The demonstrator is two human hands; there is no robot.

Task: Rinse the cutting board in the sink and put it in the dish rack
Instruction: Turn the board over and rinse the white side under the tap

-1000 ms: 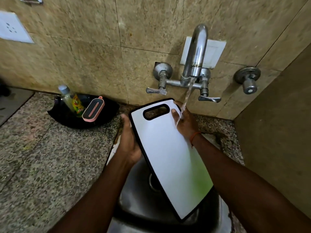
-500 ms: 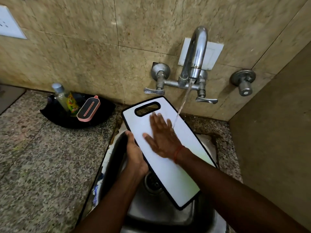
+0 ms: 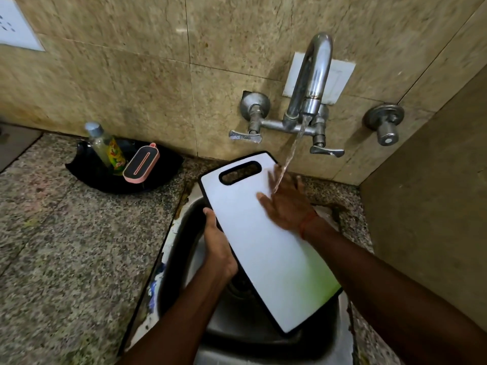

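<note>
Your left hand (image 3: 218, 248) clamps its fingers on the cutting board (image 3: 266, 248) edge, tilting it over the sink (image 3: 181, 233) so water drains off. Your right hand (image 3: 287, 204) lies flat, released, rubbing under the tap (image 3: 313, 83) stream.

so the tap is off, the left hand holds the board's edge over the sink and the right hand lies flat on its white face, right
Not quite: the tap is running. The head view shows a stream of water falling onto the right hand. The rest holds: the left hand grips the edge of the cutting board over the sink, and the right hand lies flat on its white face.
</note>
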